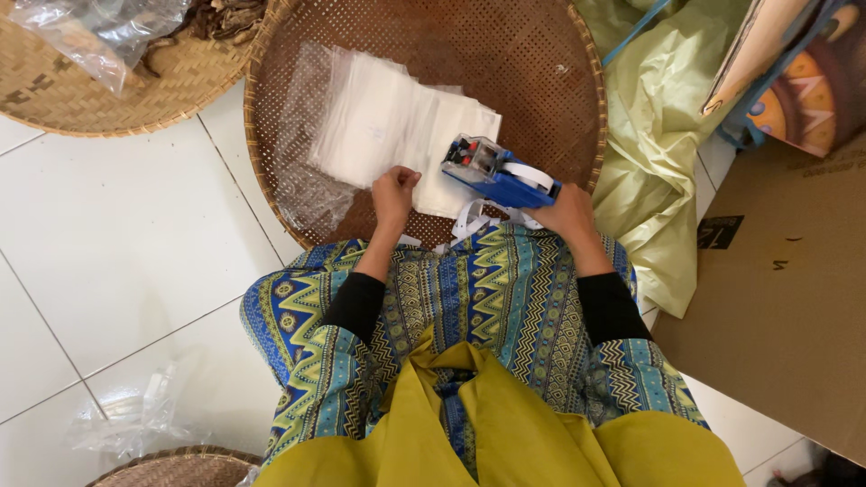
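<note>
Underfoot, white tiles point(126, 234); right grip point(566, 215) holds blue labeller point(498, 176), left grip point(393, 194) pins bags point(397, 126) (woven tray point(532, 81)).

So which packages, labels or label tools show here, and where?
Label gun: blue, in right hand, over woven tray.
White pouches: flat stack on tray, left hand touching.
Label strip: white, trailing below gun.
Cardboard box: brown, right.
Clear bags: top-left tray.

Right hand point(566, 215) grips blue label gun point(498, 174) — left hand point(394, 192) on white pouches point(397, 126).
</note>
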{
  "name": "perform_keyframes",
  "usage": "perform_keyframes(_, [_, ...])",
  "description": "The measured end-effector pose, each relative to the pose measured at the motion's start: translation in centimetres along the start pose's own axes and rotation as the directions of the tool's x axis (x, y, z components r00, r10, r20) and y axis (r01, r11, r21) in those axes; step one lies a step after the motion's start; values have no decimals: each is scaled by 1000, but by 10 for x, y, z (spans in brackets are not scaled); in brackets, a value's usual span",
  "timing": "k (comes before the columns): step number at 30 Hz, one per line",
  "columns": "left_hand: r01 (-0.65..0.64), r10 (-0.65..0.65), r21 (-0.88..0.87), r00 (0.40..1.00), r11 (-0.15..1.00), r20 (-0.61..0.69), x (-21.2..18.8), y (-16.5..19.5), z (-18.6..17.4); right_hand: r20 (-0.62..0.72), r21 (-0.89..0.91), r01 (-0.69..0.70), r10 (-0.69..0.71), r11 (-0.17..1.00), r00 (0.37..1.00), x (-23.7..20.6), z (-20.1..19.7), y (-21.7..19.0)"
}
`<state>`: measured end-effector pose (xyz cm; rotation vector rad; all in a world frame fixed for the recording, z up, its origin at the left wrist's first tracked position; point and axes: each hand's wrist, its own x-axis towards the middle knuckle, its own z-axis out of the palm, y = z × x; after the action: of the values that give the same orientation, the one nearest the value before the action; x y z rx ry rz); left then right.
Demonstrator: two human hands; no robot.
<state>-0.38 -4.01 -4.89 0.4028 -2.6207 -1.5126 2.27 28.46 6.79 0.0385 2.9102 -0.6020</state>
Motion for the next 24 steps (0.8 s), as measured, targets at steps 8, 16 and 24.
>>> perform_keyframes(8, [-35,34,36,999,999,41,-1,11,-5,15,-107,77,-76,991,997,11,-2,-4])
perform_keyframes(16, [-11,9,-54,999,998,-45,14,12,-20,50,-167,-4,12,986,999,11,9,5])
perform_keyframes(24, [121,-40,189,922,974,-386,48,-6,-110,33,-124,-3,7,992,999,11,10,6])
